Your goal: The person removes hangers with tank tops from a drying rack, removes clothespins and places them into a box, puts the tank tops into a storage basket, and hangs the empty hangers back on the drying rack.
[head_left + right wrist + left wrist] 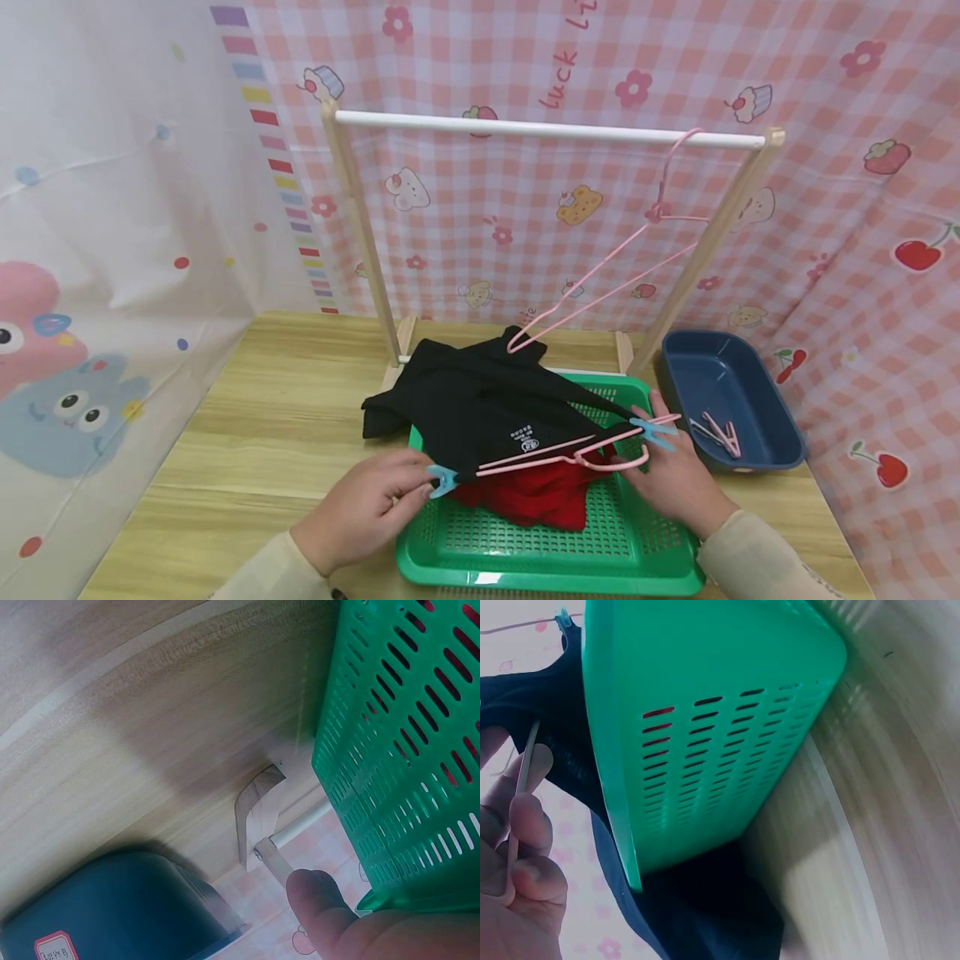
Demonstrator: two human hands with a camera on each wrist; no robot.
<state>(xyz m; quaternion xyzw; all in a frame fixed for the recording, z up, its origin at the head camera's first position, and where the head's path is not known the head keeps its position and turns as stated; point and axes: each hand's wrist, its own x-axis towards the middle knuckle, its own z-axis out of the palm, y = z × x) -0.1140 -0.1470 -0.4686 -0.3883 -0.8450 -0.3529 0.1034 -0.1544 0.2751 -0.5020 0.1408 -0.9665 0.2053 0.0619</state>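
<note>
A pink clothes hanger lies level over the green basket, its hook toward me. A black top spreads away from it over the basket and the table. Blue clothespins fasten it near the left and right ends. My left hand grips the left end beside the clothespin. In the left wrist view, its fingers curl round a thin pink rod. My right hand holds the right end from below, partly hidden by the clothespin. Red cloth lies in the basket.
Behind the basket stands a rack with a white bar and wooden posts. Another pink hanger hangs near its right end. A dark blue tub at the right holds clothespins. Patterned curtains enclose the wooden table.
</note>
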